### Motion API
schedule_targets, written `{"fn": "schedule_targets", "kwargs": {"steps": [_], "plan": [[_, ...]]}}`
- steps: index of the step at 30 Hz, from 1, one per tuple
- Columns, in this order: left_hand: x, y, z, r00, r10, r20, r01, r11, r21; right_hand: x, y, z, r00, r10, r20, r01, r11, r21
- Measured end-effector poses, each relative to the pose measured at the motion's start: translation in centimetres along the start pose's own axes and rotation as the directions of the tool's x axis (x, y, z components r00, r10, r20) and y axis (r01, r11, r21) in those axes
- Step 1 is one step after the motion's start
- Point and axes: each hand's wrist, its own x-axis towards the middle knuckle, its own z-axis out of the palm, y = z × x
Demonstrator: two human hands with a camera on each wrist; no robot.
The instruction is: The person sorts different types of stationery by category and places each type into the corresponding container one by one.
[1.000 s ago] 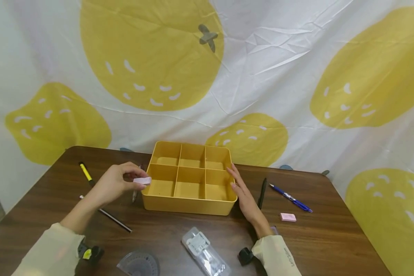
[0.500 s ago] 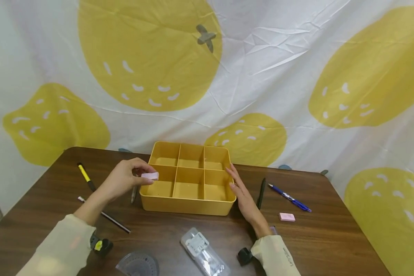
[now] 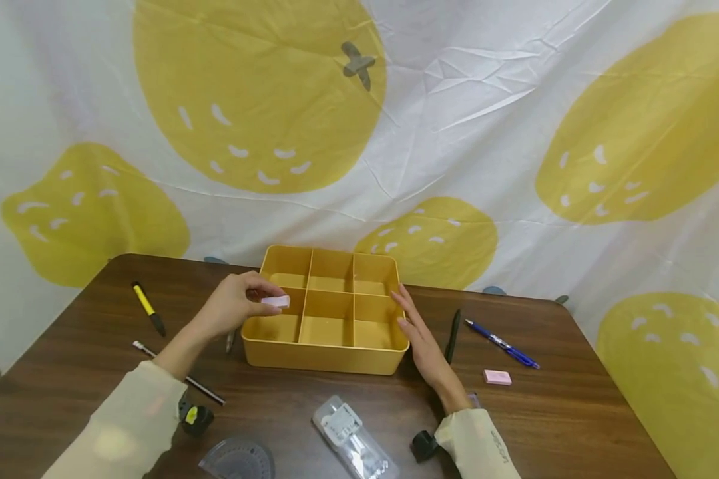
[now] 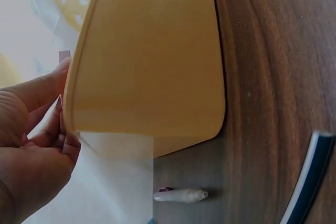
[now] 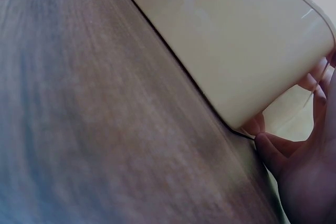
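A yellow box (image 3: 323, 358) with several compartments stands at the back of the brown table. My left hand (image 3: 230, 306) pinches a small pale pink eraser (image 3: 275, 302) between thumb and fingers, over the front left compartment. In the left wrist view, that hand (image 4: 39, 140) is beside the rim of the box (image 4: 147, 56), and the eraser is mostly hidden. My right hand (image 3: 425, 342) rests with extended fingers against the right side of the box. In the right wrist view, its fingers (image 5: 273, 150) touch the box (image 5: 226, 40) near a lower corner.
On the left lie a yellow-black marker (image 3: 147, 307), a thin silver pen (image 3: 204, 389) and another pen (image 3: 230, 340). A protractor (image 3: 239, 459) and a clear packet (image 3: 355, 436) are in front. To the right are a black pen (image 3: 453, 336), a blue pen (image 3: 503, 344) and another pink eraser (image 3: 497, 377).
My left hand has moved to the right with the eraser, from beside the box's left edge to over the front left compartment. The right hand has stayed on the box's side.
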Motion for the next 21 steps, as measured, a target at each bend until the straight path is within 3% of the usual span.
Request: {"fn": "schedule_targets", "kwargs": {"steps": [8,16,21], "plan": [[0.3,0.0,0.9,0.999,-0.028,-0.038,0.027,0.999,-0.035,0.0,0.0,0.2,1.000,0.005,-0.005,-0.005,1.000,0.011],[0.4,-0.3,1.7,0.998,0.045,-0.041,-0.040,0.992,0.117,0.1,-0.1,0.2,1.000,0.001,-0.002,-0.001,1.000,0.009],[0.8,-0.2,1.9,0.999,0.045,-0.023,-0.041,0.984,0.174,0.1,0.0,0.2,1.000,0.004,-0.006,-0.004,1.000,0.010]]}}
